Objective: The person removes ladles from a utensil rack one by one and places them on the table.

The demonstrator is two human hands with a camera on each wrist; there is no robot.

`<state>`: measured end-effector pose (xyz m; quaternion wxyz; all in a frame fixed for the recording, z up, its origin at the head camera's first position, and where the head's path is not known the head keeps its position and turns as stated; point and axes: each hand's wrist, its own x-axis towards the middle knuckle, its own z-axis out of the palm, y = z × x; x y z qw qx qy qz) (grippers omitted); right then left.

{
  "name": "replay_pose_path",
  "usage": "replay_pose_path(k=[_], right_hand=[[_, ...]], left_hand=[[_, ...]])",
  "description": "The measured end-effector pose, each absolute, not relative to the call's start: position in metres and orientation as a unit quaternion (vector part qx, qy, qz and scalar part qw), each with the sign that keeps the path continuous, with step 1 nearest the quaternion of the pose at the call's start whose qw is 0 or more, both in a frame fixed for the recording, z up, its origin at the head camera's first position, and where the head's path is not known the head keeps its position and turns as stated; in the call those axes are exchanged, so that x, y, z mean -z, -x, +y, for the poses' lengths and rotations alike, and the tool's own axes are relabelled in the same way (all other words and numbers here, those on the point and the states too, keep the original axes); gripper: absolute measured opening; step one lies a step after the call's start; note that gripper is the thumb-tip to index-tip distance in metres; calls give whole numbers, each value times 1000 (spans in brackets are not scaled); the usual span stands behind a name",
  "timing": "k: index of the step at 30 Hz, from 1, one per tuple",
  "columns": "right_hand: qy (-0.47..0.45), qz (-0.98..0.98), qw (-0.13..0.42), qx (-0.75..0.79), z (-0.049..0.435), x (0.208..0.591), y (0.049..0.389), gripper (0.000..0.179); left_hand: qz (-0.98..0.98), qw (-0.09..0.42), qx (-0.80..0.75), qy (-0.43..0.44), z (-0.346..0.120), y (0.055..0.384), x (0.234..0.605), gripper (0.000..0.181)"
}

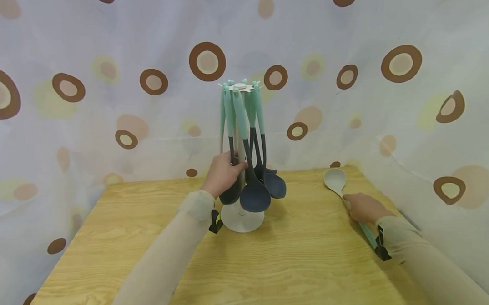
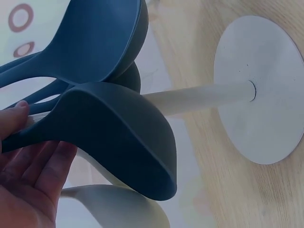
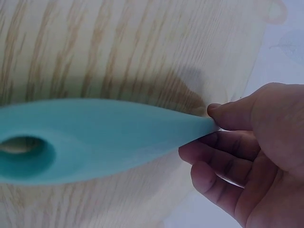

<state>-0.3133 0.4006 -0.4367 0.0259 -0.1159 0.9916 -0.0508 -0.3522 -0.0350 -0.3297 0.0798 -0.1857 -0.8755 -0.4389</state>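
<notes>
Several utensils (image 1: 255,196) partly hide stand pole (image 2: 199,99); spotted backdrop (image 1: 165,124) behind table (image 1: 124,217)

The things are carried by a table (image 1: 307,277) whose yellowish wooden top is marked by grain running mostly from side to side. Near the middle of its far half, a white utensil stand (image 1: 242,223) is set upright, its flat round base rested directly on the wood. Toward the right edge, a spoon (image 1: 334,179) with a pale bowl and mint-green handle is seen, though whether the tabletop is touched cannot be told.
</notes>
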Motion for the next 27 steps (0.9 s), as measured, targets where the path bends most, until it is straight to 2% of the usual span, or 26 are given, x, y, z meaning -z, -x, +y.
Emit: replay_pose_path(k=[7, 16, 24, 27], right_hand=[[125, 991, 27, 38, 401, 438, 311, 45], [135, 990, 28, 39, 404, 438, 313, 46], [102, 991, 62, 54, 400, 434, 316, 52], [95, 993, 56, 44, 399, 432, 315, 49]], left_hand=[[-878, 68, 437, 184, -32, 352, 332, 17], [-878, 83, 434, 184, -32, 356, 333, 16], [-878, 84, 436, 181, -35, 354, 330, 16], [-880, 86, 431, 179, -35, 353, 330, 16]])
